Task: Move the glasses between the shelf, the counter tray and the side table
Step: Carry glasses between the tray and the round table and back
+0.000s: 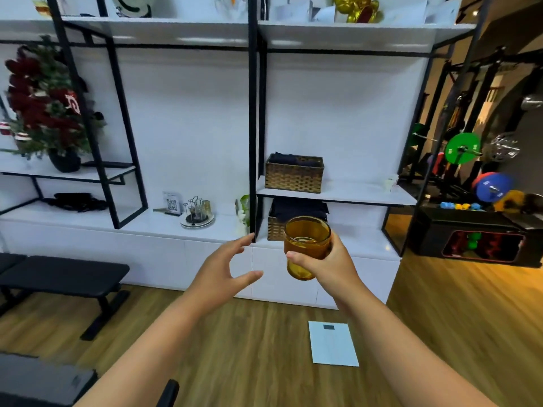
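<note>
My right hand [329, 267] grips an amber glass [305, 245], upright, held in the air in front of the white shelf unit. My left hand [223, 268] hovers beside it, fingers spread and holding nothing, a short gap from the glass. On the white counter [147, 223] farther back stands a round tray [197, 221] with a wire rack and a few glasses, one of them amber [206, 207]. The shelf [352, 193] to the right carries a wicker basket.
A wicker basket [293, 174] sits on the right shelf, another [276, 227] below it. A black bench [64, 274] stands at the left, a white scale [333, 343] lies on the wooden floor. Weight plates [462, 148] and gym gear fill the right side.
</note>
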`<state>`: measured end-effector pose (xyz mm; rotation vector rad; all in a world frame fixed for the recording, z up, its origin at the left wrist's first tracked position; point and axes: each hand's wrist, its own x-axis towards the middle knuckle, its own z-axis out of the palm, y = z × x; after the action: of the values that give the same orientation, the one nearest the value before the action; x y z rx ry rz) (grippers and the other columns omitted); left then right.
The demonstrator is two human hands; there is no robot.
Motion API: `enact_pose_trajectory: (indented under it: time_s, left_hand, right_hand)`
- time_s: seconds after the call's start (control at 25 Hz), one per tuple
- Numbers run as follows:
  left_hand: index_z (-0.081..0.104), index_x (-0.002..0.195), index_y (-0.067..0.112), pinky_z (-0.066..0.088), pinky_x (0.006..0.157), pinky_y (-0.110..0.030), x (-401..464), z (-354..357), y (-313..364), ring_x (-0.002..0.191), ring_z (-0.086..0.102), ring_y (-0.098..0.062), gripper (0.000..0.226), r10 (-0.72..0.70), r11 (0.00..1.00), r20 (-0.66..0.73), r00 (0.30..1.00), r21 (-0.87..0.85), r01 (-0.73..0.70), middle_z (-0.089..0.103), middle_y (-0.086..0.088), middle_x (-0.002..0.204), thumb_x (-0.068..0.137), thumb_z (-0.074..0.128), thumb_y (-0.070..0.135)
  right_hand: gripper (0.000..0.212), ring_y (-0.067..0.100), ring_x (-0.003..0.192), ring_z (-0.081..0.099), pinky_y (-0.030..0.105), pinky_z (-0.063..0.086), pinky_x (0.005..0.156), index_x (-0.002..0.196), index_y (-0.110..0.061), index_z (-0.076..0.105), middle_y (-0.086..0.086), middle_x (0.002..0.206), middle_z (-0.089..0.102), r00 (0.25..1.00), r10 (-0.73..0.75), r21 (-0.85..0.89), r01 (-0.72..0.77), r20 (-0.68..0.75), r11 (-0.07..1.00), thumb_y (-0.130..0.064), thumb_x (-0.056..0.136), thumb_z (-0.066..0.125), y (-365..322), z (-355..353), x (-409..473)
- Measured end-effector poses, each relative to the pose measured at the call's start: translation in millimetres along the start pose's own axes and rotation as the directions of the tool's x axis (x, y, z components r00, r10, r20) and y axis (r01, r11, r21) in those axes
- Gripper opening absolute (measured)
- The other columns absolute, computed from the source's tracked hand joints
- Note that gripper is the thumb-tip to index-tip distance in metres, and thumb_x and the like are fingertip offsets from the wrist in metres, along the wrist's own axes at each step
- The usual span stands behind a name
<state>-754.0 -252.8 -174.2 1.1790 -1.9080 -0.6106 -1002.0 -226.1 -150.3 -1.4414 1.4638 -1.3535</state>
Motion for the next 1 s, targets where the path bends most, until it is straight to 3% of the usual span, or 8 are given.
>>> enact_pose_trajectory:
  time_s: [0.16,0.36,0.76,0.84,1.0]
  left_hand:
    - [0.042,0.151,0.05,0.043,0.106,-0.021,51,17,-16,0.129,0.05,0.009,0.081,-0.06,0.998,-0.064,0.996,0.012,0.06,0.051,0.03,0.144,0.08,0.081,0.054]
    - [0.04,0.151,0.053,0.044,0.108,-0.027,106,35,-50,0.13,0.051,0.008,0.084,-0.145,0.989,-0.097,0.985,0.002,0.146,0.052,0.031,0.144,0.078,0.082,0.059]
    - [0.03,0.154,0.057,0.046,0.105,-0.022,251,39,-166,0.129,0.05,0.01,0.093,-0.182,0.979,-0.097,0.978,-0.107,0.172,0.051,0.032,0.143,0.078,0.084,0.054]
    - [0.028,0.153,0.058,0.046,0.105,-0.021,279,32,-188,0.129,0.05,0.01,0.095,-0.179,0.977,-0.104,0.978,-0.132,0.165,0.051,0.032,0.143,0.078,0.085,0.054]
    - [0.021,0.156,0.056,0.044,0.103,-0.015,336,9,-231,0.134,0.047,0.008,0.102,-0.174,0.979,-0.086,0.981,-0.126,0.162,0.051,0.031,0.144,0.078,0.086,0.052]
  right_hand:
    - [0.095,0.018,0.121,0.058,0.035,0.059,0.091,0.145,-0.037,0.042,-0.009,0.134,0.058,0.996,0.009,0.01,-0.01,0.092,1.0,-0.049,0.067,0.094,22,-8,75]
    - [0.087,0.01,0.115,0.058,0.029,0.056,0.088,0.139,-0.042,0.045,-0.016,0.126,0.059,0.981,0.002,0.072,-0.016,0.193,0.997,-0.046,0.068,0.095,43,13,148]
    - [0.076,0.0,0.106,0.064,0.019,0.057,0.079,0.128,-0.044,0.052,-0.021,0.118,0.065,0.963,0.009,0.091,-0.035,0.27,0.995,-0.031,0.069,0.097,72,129,311]
    - [0.076,-0.002,0.105,0.065,0.019,0.059,0.079,0.128,-0.046,0.053,-0.022,0.116,0.066,0.965,0.011,0.098,-0.038,0.262,0.995,-0.031,0.068,0.098,78,157,345]
    - [0.079,0.0,0.109,0.066,0.032,0.06,0.093,0.126,-0.047,0.055,-0.023,0.114,0.069,0.968,0.0,0.112,-0.029,0.251,0.993,-0.038,0.061,0.1,89,211,409]
